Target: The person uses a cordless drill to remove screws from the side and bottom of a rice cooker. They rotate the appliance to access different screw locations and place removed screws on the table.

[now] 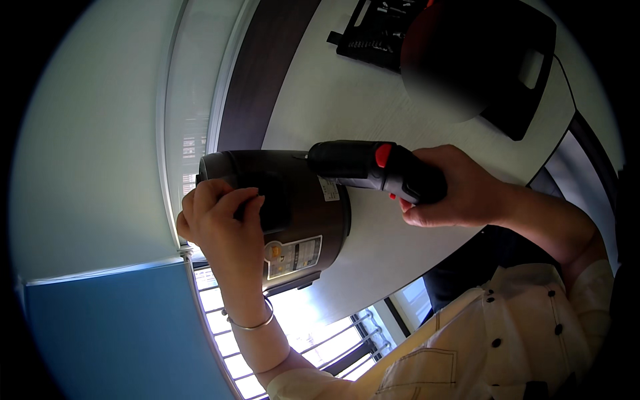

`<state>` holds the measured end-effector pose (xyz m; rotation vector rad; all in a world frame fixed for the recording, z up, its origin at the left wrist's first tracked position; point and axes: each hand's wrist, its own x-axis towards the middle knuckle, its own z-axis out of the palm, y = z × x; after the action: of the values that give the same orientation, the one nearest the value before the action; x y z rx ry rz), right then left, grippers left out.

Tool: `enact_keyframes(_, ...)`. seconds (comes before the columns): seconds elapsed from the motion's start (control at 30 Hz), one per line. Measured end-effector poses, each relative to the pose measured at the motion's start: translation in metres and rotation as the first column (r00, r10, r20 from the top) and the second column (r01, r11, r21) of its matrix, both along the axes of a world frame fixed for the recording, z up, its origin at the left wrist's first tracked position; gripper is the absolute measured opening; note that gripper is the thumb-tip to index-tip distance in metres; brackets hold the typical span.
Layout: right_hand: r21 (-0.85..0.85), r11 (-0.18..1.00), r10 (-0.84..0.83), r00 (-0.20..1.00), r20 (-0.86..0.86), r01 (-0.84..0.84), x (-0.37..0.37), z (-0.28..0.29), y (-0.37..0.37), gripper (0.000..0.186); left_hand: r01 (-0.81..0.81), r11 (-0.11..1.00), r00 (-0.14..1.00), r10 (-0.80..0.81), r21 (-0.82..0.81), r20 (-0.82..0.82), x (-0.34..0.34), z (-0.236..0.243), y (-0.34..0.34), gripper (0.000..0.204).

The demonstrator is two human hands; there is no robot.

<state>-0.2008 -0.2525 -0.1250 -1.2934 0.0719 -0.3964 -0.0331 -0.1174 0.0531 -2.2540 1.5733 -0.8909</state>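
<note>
A brown, drum-shaped electric cooker [313,227] with a black panel area and paper labels rests on the pale table, near its left edge. My right hand [460,187] is wrapped round the handle of a black cordless screwdriver [347,161] with red accents. Its tip points left and meets the cooker's upper side, though whether it sits in a screw is too small to tell. Over the cooker's dark panel, my left hand [223,210] has its fingers bent and thumb and forefinger pinched together. Anything between those fingertips is hidden.
A black tool case [370,47] with small bits in slots lies at the table's far side; part of it is blurred dark. The pale tabletop [347,87] spreads between case and cooker. Left stands a wall with a blue lower panel [113,327]; a barred window [320,347] shows below.
</note>
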Motion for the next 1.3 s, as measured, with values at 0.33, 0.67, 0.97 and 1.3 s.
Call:
enact_keyframes(0.33,-0.029,0.999,0.025,1.000,-0.008,-0.025,0.001,-0.001,0.000,0.022,0.005,1.000,0.999,-0.005,0.004,-0.033,0.000,0.001,0.001,0.011)
enact_keyframes(0.67,-0.009,1.000,0.007,1.000,0.004,-0.007,0.001,0.002,0.000,0.022,-0.003,1.000,1.000,0.003,0.001,-0.029,0.000,0.003,0.006,0.012)
enact_keyframes(0.97,-0.034,0.999,0.028,0.999,-0.020,-0.028,0.002,0.002,0.000,0.023,0.057,0.994,0.998,-0.057,-0.088,-0.002,0.000,-0.005,0.009,0.008)
enact_keyframes(1.3,-0.067,0.998,-0.016,0.999,0.036,0.018,0.001,0.000,0.003,0.021,0.024,0.991,0.997,-0.015,-0.131,0.072,-0.004,-0.012,0.008,0.007)
